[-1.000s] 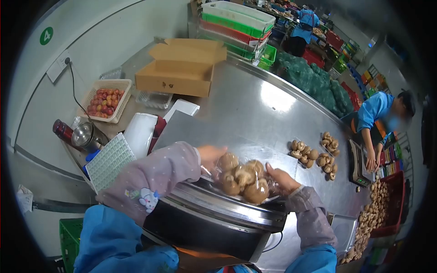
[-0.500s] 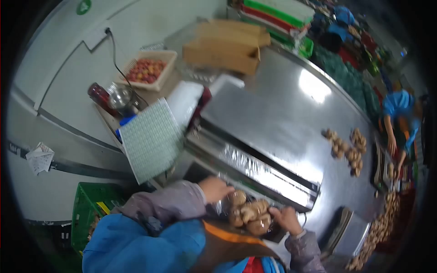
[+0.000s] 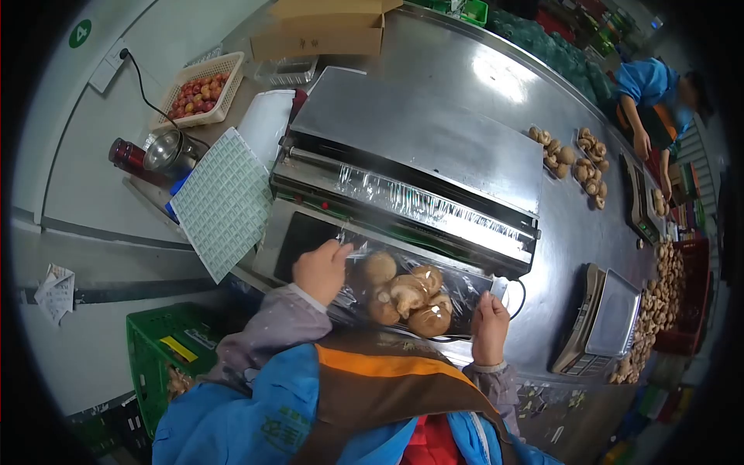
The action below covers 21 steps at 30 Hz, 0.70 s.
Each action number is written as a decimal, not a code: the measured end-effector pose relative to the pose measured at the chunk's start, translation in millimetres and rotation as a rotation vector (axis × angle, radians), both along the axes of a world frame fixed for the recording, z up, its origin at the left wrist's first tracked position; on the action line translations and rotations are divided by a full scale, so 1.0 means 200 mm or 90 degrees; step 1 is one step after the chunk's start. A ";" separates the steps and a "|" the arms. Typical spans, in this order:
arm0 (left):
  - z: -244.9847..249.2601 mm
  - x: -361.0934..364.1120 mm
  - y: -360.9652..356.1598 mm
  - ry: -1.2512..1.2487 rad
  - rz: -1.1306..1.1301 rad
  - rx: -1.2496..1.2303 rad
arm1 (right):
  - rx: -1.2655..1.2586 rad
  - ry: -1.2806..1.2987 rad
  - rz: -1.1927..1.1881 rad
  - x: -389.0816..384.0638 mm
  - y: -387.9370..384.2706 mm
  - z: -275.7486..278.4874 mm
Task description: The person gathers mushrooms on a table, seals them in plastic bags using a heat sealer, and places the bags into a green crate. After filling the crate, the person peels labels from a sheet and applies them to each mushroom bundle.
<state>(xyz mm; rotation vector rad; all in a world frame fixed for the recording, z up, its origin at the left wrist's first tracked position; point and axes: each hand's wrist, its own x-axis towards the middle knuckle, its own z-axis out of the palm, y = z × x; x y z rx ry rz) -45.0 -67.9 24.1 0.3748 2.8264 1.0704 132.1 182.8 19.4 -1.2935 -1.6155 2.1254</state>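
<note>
Several brown mushrooms sit under clear plastic film on the dark plate of a wrapping machine. To their left, my left hand pinches the film's edge with closed fingers. My right hand is closed at the film's right side, thumb and fingers pressed together. Between the two hands the film looks stretched and creased over the mushrooms. Just beyond them lies the film roll in the metal wrapping machine. Whatever the mushrooms rest in is hidden beneath them.
A sheet of labels leans left of the machine. Packs of mushrooms lie on the steel table, with a scale nearer me. Loose mushrooms line the right edge. A co-worker reaches in there. Below left stands a green crate.
My view has shifted, and the surroundings appear further left and up. My hands have moved farther apart, and the film now spreads between them over the mushrooms.
</note>
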 end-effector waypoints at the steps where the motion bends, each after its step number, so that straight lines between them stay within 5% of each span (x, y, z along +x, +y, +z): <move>1: 0.00 0.00 -0.03 0.070 -0.025 -0.133 | 0.251 -0.042 0.042 0.00 0.02 -0.08; 2: -0.02 -0.01 -0.03 0.067 -0.026 -0.136 | 0.247 -0.045 0.042 -0.01 0.03 -0.15; 4: -0.12 -0.05 -0.01 0.272 -0.112 -0.184 | 1.017 -0.142 0.122 -0.12 0.01 -0.16; 8: -0.12 -0.12 0.12 0.295 -0.144 -0.076 | 0.766 -0.103 0.223 -0.28 -0.15 -0.13; 9: -0.15 -0.12 0.15 0.119 -0.129 0.161 | 0.783 -0.079 0.210 -0.35 -0.19 -0.06; 10: -0.23 -0.06 0.18 -0.067 -0.120 0.392 | 0.865 0.140 0.235 -0.37 -0.24 0.07; 12: -0.38 0.12 0.22 -0.121 -0.376 0.491 | 0.341 0.329 0.384 -0.29 -0.32 0.24; 13: -0.26 0.19 0.20 -0.335 -0.422 0.592 | 0.120 0.338 0.436 -0.23 -0.34 0.34; 15: 0.02 0.31 0.15 -0.567 -0.462 0.683 | -0.021 0.285 0.577 -0.12 -0.33 0.46; 18: 0.39 0.36 0.22 -0.249 -0.643 0.682 | 0.042 0.182 0.842 -0.04 -0.32 0.51; 20: 0.41 0.37 0.26 -0.139 -0.685 0.669 | 0.265 0.069 1.038 -0.02 -0.33 0.43; 21: 0.37 0.38 0.28 -0.196 -0.841 0.579 | 0.432 -0.012 1.132 -0.05 -0.33 0.36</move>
